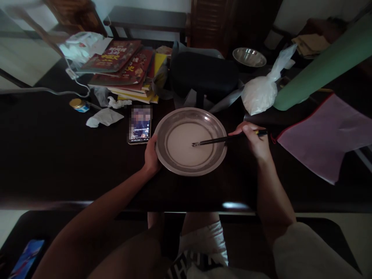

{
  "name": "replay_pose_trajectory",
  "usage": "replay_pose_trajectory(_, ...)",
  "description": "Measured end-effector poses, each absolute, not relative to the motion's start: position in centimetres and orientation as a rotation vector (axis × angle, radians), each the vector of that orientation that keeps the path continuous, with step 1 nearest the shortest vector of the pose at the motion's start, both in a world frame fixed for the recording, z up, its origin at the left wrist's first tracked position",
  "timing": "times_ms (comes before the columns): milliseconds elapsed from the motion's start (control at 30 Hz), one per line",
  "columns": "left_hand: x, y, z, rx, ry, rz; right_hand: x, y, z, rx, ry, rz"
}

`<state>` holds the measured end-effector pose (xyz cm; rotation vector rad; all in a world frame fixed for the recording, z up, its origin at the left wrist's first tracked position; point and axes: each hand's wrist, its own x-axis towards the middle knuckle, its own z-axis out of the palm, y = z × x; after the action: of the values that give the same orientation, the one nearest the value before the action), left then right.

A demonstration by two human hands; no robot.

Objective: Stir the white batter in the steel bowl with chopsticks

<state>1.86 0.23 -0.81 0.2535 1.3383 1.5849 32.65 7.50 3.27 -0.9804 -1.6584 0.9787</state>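
A round metal basin [190,170] sits in front of me on the dark table, with a pale whitish layer [183,141] across its bottom. My left hand [151,157] is closed on the basin's left rim, its fingers mostly hidden beneath the side. Dark chopsticks [223,139] with a gold band near the thick end are gripped in my right hand [254,137]. Their tips reach over the right rim to the pale layer near the middle; I cannot tell whether they touch it.
A lit phone [140,124] lies left of the basin, near crumpled tissues [106,117] and a small jar [79,105]. Behind are stacked books [122,64] and a black case [203,73]. To the right are a tied white bag [258,95], green roll [316,66] and purple cloth [322,135].
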Motion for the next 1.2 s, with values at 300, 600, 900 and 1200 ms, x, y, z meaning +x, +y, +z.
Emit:
replay_pose_trajectory(300, 2.35, 0.07, 0.10, 0.238, 1.317, 1.558, 32.71, 7.53, 3.29, -0.976, -1.650, 0.996)
replay_pose_trajectory(600, 2.15, 0.10, -0.43, 0.295, 1.380, 1.577, 32.83, 7.68, 3.16, -0.969, -1.702, 0.994)
replay_pose_trajectory(900, 2.24, 0.14, 0.20, 0.270, 1.368, 1.553, 32.69, 7.51, 3.32, -0.942, -1.748, 1.025)
replay_pose_trajectory(1200, 2.13, 0.13, -0.05, 0.269, 1.352, 1.559, 32.67, 7.54, 3.20, -0.939, -1.785, 1.051)
